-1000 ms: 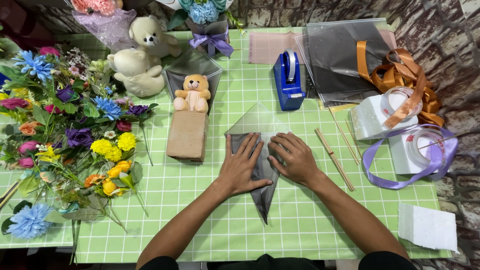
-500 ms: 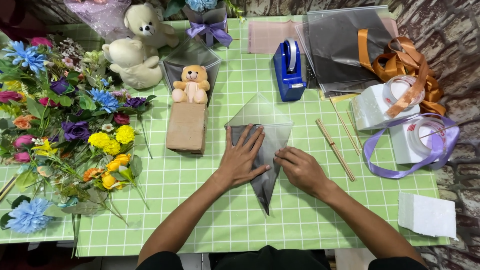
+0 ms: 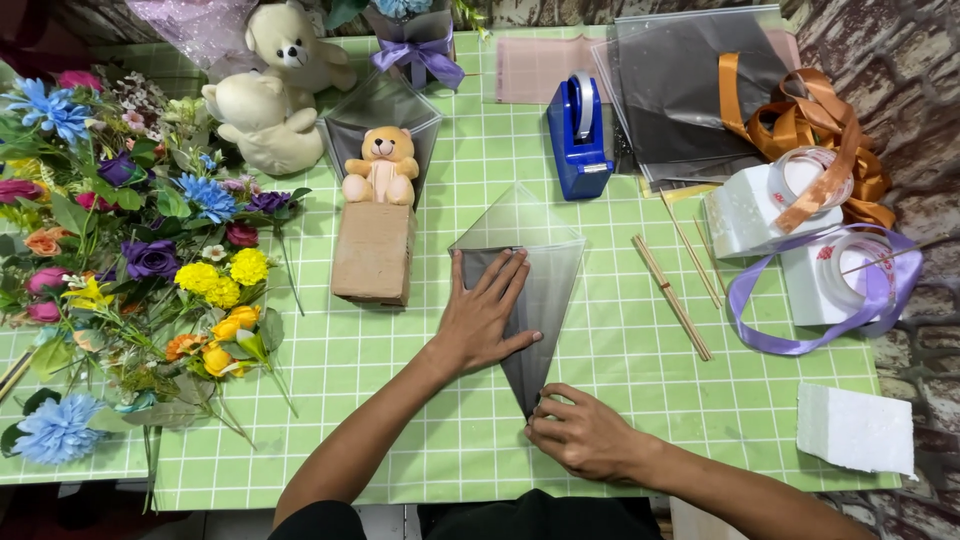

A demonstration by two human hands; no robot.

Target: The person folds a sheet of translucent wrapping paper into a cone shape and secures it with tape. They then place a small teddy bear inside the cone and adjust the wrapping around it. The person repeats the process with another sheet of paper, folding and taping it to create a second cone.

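A sheet of grey translucent film (image 3: 545, 280) lies folded into a cone shape on the green checked tablecloth (image 3: 620, 400), its tip pointing toward me. My left hand (image 3: 487, 315) lies flat with fingers spread on the cone's left side. My right hand (image 3: 580, 432) presses with curled fingers at the cone's lower tip. Neither hand lifts anything.
A brown foam block (image 3: 372, 252) with a small teddy bear (image 3: 381, 166) stands to the left. Artificial flowers (image 3: 130, 260) fill the left edge. A blue tape dispenser (image 3: 581, 134), wooden sticks (image 3: 672, 296), ribbon spools (image 3: 830, 250), film sheets (image 3: 690, 90) and a white foam piece (image 3: 855, 428) sit to the right.
My right hand has slid down from the cone's upper right side to its lower tip. My left hand stays flat on the film.
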